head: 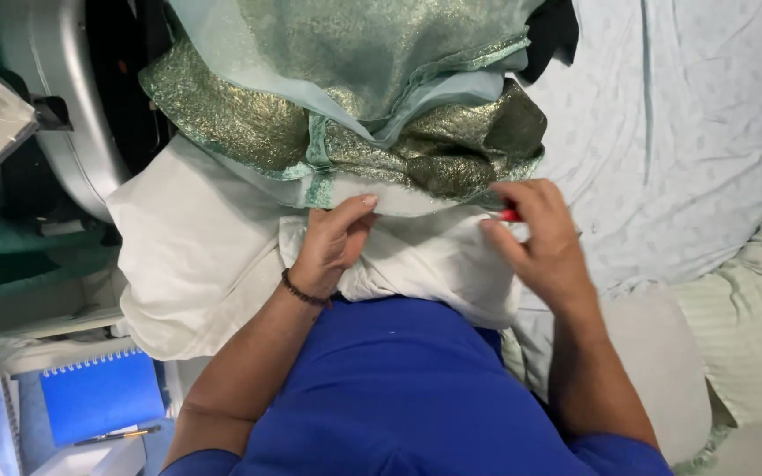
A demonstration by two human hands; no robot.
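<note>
1. Across the lap, a white cloth (222, 256) is lying bunched, with a shiny green fabric (346, 106) draped over its far edge.
2. Left hand (332, 242) is pressing on the white cloth, fingers together, thumb raised.
3. Right hand (535, 234) is pinching a small red tool (510, 215), pointing left toward the fabric.
4. At lower left, a blue spiral notebook (99, 397) is lying flat, a pen (121, 435) just beside it.

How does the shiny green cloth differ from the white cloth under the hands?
The shiny green cloth glitters with metallic thread; the white cloth is plain and matte. The green cloth lies on top, farther from the person; the white lies beneath, bunched under the left hand. Both are soft, folded fabric.
</note>
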